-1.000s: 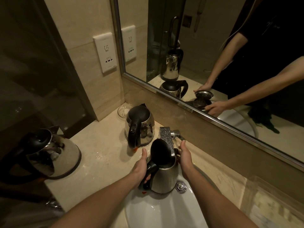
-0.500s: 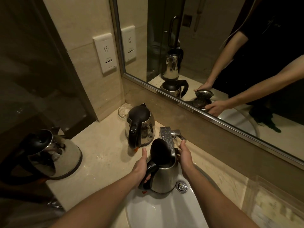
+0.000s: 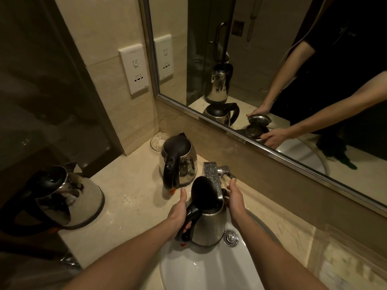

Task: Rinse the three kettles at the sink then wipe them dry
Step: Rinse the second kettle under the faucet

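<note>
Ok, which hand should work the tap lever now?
Probably the right hand: its fingertips are by the tap lever, while the left hand grips the kettle by its handle under the spout.

Dim light falls on a beige tiled wall (image 3: 100, 28), 1 white socket plate (image 3: 134, 69), framed mirror (image 3: 272, 59) and perhaps dark glass (image 3: 41, 91).

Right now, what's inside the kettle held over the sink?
The faucet reaches over the mouth of the kettle. Its raised lid and darkness cover the inside; water level unseen.
</note>
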